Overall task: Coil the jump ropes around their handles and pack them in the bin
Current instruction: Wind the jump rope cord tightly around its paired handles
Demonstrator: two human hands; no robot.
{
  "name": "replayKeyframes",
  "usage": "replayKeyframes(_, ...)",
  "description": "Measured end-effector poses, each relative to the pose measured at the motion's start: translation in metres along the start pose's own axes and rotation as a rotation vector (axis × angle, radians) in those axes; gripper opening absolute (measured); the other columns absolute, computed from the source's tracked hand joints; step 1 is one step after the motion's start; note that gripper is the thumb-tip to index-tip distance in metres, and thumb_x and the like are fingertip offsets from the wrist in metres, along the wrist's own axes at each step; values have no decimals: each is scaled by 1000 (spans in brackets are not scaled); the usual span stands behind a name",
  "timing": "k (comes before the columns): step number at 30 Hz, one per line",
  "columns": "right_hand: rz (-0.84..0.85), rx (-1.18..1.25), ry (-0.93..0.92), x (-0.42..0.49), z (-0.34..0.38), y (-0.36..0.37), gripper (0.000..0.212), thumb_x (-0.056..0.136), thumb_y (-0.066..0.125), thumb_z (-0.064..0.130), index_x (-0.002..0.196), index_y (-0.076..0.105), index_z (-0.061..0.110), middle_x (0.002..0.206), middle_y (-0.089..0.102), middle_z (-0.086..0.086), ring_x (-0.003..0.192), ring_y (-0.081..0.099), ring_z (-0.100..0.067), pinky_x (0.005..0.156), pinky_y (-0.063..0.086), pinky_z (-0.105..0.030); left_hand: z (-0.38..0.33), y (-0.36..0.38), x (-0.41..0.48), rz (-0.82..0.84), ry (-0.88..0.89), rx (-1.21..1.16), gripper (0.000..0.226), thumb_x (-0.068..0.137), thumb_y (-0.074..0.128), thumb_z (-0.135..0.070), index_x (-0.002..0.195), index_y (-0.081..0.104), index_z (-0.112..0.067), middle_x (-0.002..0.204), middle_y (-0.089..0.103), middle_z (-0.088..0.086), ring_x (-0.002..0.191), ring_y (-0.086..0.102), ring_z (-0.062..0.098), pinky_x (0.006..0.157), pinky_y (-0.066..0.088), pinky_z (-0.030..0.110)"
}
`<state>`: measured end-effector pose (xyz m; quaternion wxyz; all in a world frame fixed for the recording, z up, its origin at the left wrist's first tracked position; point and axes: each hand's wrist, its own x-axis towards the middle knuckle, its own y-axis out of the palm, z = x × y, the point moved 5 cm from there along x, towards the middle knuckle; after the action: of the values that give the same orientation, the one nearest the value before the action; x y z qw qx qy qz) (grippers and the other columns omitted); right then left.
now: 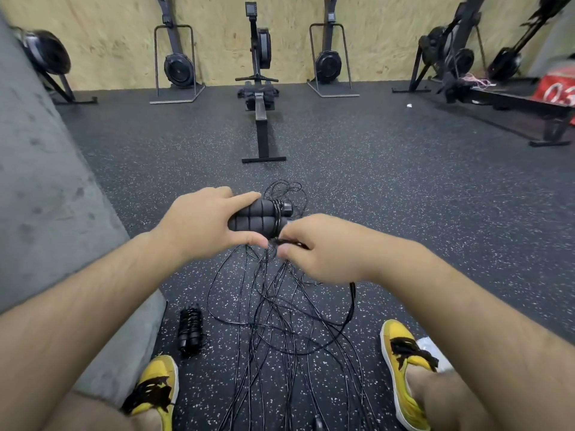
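My left hand [202, 222] grips a pair of black foam jump rope handles [258, 217], held side by side above the floor. A few turns of thin black rope wrap their right end. My right hand [314, 247] pinches the thin black rope just below the handles' right end. From there a tangle of loose black rope [280, 321] hangs down and spreads over the floor between my feet. One coiled jump rope [189, 329] lies on the floor at the lower left, wound around its handles. No bin is in view.
A grey padded block [46, 197] fills the left side. My yellow shoes [404, 362] flank the rope tangle. A rowing machine [259, 98] stands straight ahead, with more machines along the plywood wall. A red box [557, 88] sits at the far right.
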<state>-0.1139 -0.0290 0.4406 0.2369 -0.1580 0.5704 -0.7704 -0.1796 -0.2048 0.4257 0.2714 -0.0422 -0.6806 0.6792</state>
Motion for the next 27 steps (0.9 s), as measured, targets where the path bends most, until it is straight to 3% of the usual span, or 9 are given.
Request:
replayKeyframes(6,-312,-90,-94,11,-28,-29,15,97,57,39,99,68,29,90,66,13,87,56,-12,74,45,-33,-13,-4,-7,104,161,-79,85,62,36,-103,122,55,-45,84,53,-13,85,58,15,70,50,34)
replayKeyframes(8,-350,31,-100,15,-42,-33,9,93,64,40,91,68,32,82,64,14,80,54,-9,72,44,-33,-24,-5,-13,118,250,-193,80,67,48,-97,125,55,-42,86,56,-14,84,57,11,74,51,35)
replayKeyframes(11,-377,287,-21,22,-67,-28,10,94,64,37,85,67,33,75,66,5,71,57,-20,70,50,-38,-39,-10,-20,108,330,-325,78,72,52,-91,132,51,-41,98,62,-13,92,60,9,81,51,36)
replayKeyframes(13,-397,431,8,24,-75,-20,16,96,61,34,81,65,34,70,63,10,64,53,-13,67,46,-34,-43,-18,-22,95,330,-410,73,76,56,-84,136,46,-44,107,63,-16,99,60,5,87,50,34)
replayKeyframes(16,-360,679,58,32,-70,0,15,92,61,14,85,65,28,79,64,11,72,54,-10,69,46,-30,-38,-28,-23,49,265,-548,68,79,63,-70,139,44,-44,120,63,-20,111,60,1,95,49,33)
replayKeyframes(18,-289,626,123,36,-56,21,14,99,52,11,99,64,20,88,67,3,73,55,-12,67,48,-28,-28,-31,-19,-34,194,-529,70,78,64,-69,140,44,-44,118,63,-18,109,60,2,96,50,35)
replayKeyframes(20,-209,524,148,34,-34,39,16,105,44,26,107,57,19,92,65,2,75,57,-12,67,47,-29,-14,-28,-14,-84,109,-432,71,77,61,-73,140,45,-43,108,63,-13,102,61,11,90,51,39)
replayKeyframes(24,-140,377,146,26,-2,44,29,106,40,34,82,45,18,79,55,2,70,51,-16,58,34,-32,10,-15,-6,-40,-11,-195,74,76,56,-79,139,43,-44,98,56,-7,99,58,22,82,52,40)
replayKeyframes(27,-146,285,155,19,1,27,34,104,44,35,74,44,18,73,53,2,65,50,-17,54,35,-30,15,-10,-2,-8,-29,-101,71,74,55,-77,135,44,-43,96,53,-5,99,57,24,78,53,41)
